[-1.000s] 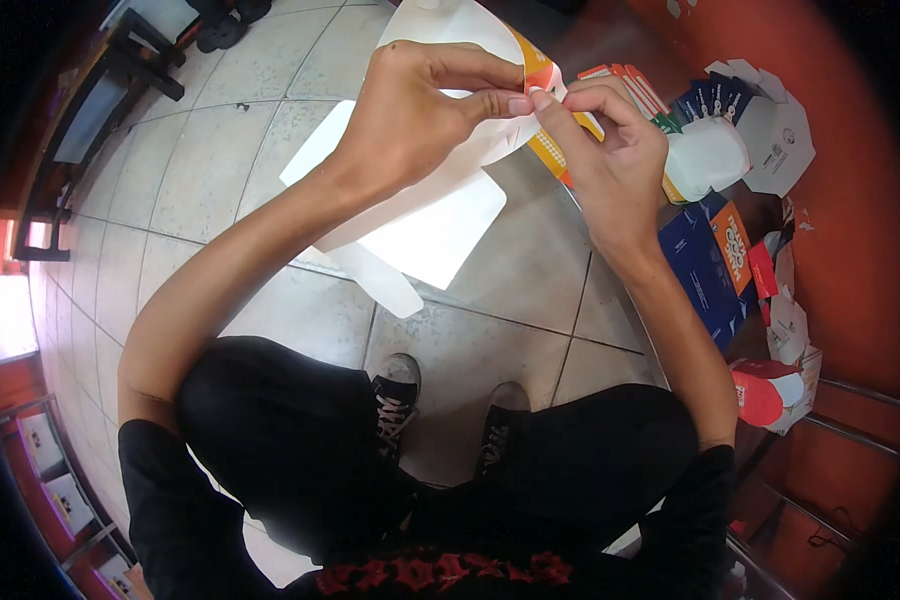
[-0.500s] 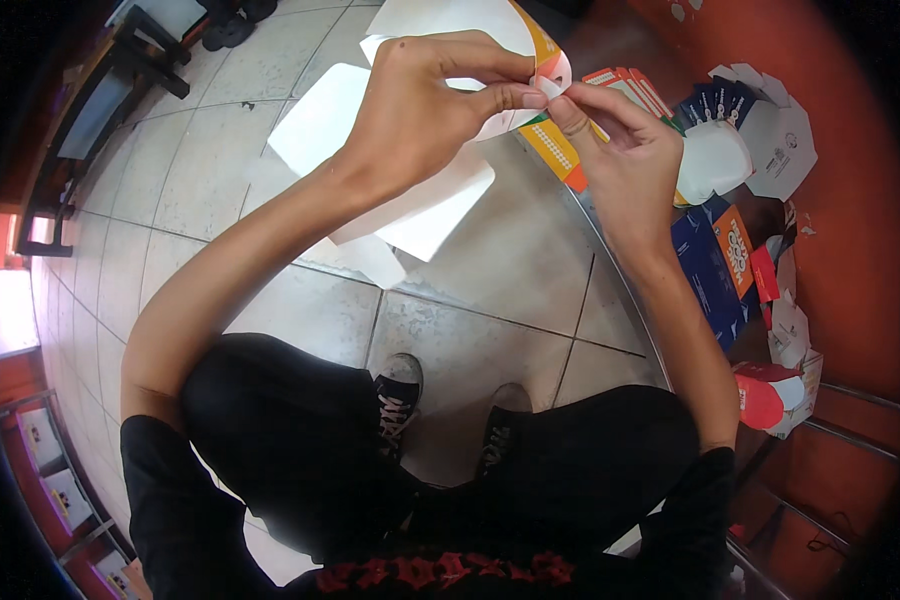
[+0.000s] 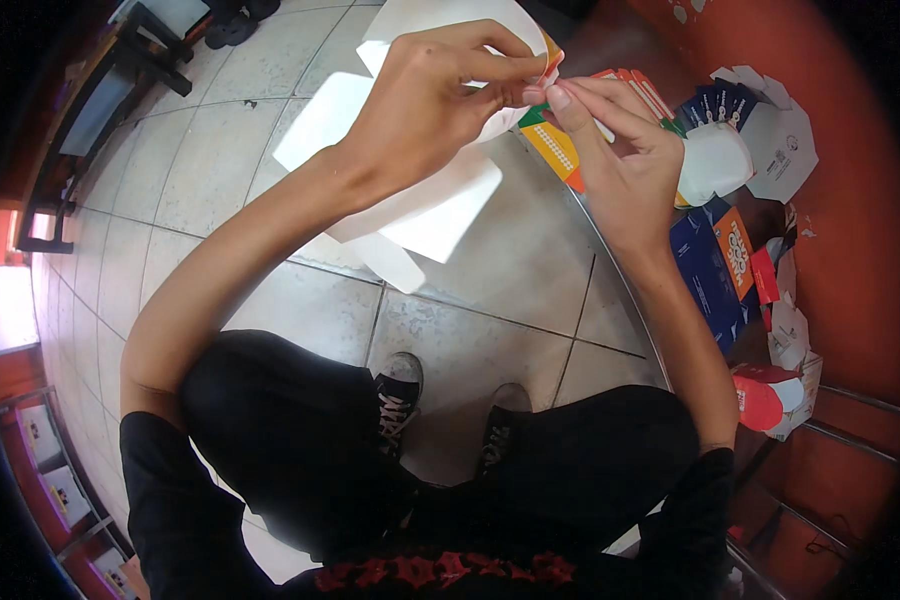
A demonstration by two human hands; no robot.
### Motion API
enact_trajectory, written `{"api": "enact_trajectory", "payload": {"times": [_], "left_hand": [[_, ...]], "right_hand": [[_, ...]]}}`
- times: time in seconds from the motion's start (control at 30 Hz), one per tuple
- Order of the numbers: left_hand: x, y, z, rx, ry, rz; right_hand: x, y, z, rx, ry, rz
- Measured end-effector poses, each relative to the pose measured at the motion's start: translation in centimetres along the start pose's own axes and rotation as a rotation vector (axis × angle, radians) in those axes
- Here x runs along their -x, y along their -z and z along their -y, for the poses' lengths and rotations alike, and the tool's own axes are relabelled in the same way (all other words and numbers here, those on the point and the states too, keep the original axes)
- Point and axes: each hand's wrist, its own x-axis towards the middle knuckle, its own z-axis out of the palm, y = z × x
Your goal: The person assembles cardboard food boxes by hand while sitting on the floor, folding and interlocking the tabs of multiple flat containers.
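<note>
I hold a flat white cardboard box blank (image 3: 425,205) with an orange and green printed side up in front of me, above the tiled floor. My left hand (image 3: 430,100) pinches its upper edge from the left, fingers curled over a flap. My right hand (image 3: 620,150) grips the same edge from the right, fingertips meeting the left hand's at the flap's corner. Part of the blank is hidden behind both hands.
To the right a red counter (image 3: 850,230) carries a heap of flat printed carton blanks (image 3: 720,250), blue, orange and white. A folded red and white carton (image 3: 770,400) lies lower right. My knees and black shoes (image 3: 400,390) are below. Dark furniture (image 3: 100,100) stands upper left.
Both hands have lifted the blank up and away from me, and it has turned, its white panels swinging to the left. The fingertips stay pinched on the flap.
</note>
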Motion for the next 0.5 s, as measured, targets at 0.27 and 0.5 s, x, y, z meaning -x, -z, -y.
{"api": "enact_trajectory", "payload": {"times": [0.27, 0.5], "left_hand": [[1.3, 0.2, 1.5, -0.082, -0.046, -0.101], [-0.6, -3.1, 6.7, -0.065, -0.262, -0.062]], "right_hand": [[-0.1, -2.3, 1.5, -0.474, -0.48, 0.123], [1.2, 0.5, -1.7, -0.405, -0.524, 0.258]]}}
